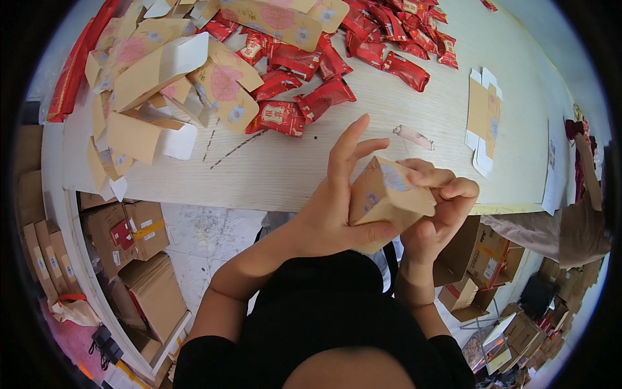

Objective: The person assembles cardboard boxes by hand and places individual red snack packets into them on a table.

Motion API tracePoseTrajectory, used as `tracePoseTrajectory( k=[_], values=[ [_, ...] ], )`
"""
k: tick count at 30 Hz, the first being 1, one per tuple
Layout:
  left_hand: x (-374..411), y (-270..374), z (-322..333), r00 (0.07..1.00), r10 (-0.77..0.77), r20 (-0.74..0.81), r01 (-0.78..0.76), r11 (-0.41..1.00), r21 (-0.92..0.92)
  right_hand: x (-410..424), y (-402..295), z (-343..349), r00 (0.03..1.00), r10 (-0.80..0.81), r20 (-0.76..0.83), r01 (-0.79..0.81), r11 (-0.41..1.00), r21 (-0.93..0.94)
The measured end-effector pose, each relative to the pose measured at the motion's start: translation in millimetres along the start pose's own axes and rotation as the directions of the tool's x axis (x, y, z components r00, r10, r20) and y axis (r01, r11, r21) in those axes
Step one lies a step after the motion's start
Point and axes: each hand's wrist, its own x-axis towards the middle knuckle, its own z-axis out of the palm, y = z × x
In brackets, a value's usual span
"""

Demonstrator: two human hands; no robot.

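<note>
A small tan paperboard box with printed blue flowers is between my two hands, above the table's front edge. My left hand grips its left side, thumb along the bottom and two fingers raised. My right hand holds the right end, its fingers bent over a flap. Whether anything is inside the box is hidden. Red wrapped packets lie beyond my left hand, with more red packets farther back. Several unfilled-looking flowered cartons are piled at the left. One flattened carton lies at the right.
The white wood-grain table ends just before my body. A torn tape strip is stuck on it. Cardboard boxes stand below at left, and open cartons at right. A long red package lies at the left edge.
</note>
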Motion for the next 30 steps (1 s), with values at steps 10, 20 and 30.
tracePoseTrajectory(
  k=[10,20,30],
  values=[
    [-3,7,-9,0.982,-0.177,0.07,0.173,0.983,0.069,27,-15,-5,0.966,0.208,0.15,-0.17,0.957,-0.236],
    [1,16,-13,0.969,-0.197,0.152,0.177,0.975,0.136,24,-16,-7,0.949,0.315,0.024,-0.309,0.941,-0.137],
    [-10,7,-18,0.975,-0.15,0.164,0.147,0.989,0.031,10,-11,-1,0.966,0.238,0.1,-0.22,0.962,-0.164]
  ],
)
